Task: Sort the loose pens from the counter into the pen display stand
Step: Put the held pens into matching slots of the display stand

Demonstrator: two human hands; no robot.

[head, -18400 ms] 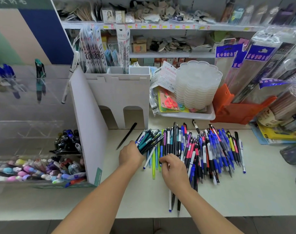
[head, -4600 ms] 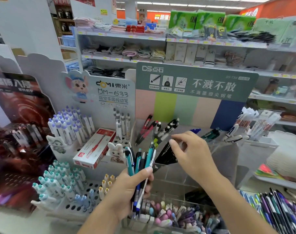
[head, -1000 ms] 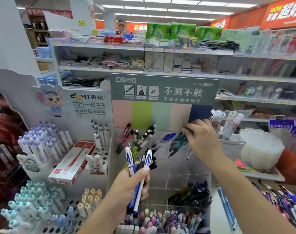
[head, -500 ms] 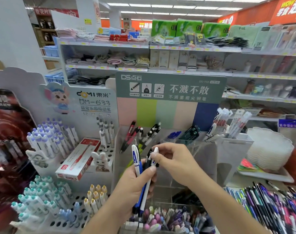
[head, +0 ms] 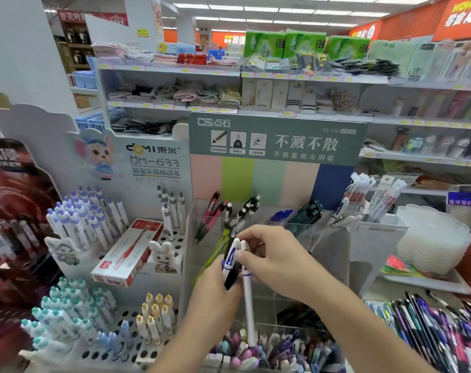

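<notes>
Clear glossy plastic display stand, matt cardboard header

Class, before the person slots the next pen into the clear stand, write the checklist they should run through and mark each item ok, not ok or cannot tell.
1. Left hand grips the remaining pens: ok, a blue-and-white pen and a white pen show.
2. Right hand has one pen singled out: cannot tell; its fingers pinch at the pen tops, overlapping.
3. Clear display stand within reach: ok, directly behind the hands.
4. Matching compartment chosen: cannot tell; red pens, black-and-white pens and blue pens each have their own slot.
5. Loose pens left on the counter: not ok, many remain.
</notes>
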